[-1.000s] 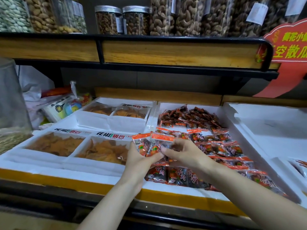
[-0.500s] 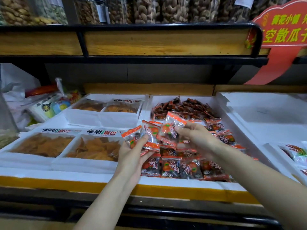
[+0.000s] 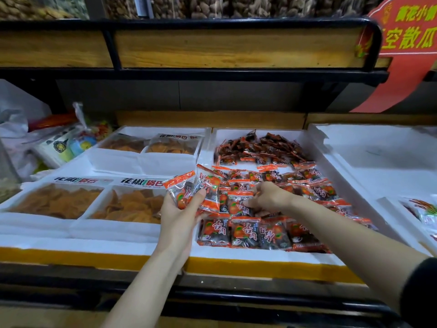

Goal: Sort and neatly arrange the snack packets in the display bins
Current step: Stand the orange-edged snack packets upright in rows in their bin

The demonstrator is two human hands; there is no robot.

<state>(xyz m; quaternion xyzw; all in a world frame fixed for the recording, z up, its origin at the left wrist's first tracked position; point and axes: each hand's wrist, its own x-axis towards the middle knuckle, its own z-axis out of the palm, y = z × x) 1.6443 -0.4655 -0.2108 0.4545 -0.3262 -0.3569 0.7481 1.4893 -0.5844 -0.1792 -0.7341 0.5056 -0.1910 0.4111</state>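
View: head camera, looking down at a shop display.
Display bin [image 3: 260,256]: white foam, centre of the shelf surface.
Left hand [image 3: 179,214]: at the bin's 9 o'clock edge, palm up, fingers and thumb curled round a fan of held packets [image 3: 198,185], orange-topped and upright.
Right hand [image 3: 267,197]: mid-bin, knuckles up, fingertips pinching a second-row packet [image 3: 236,204].
Front row [image 3: 246,232]: like packets laid flat side by side, touching, at the bin's 6 o'clock.
Loose packets [image 3: 314,185]: scattered at 3 o'clock, overlapping.
Dark heap [image 3: 260,147]: smaller wrapped pieces piled at 12 o'clock.
Crisp trays [image 3: 132,202]: adjoining bin at 9 o'clock.
Red sign [image 3: 406,43]: frame's 2 o'clock.
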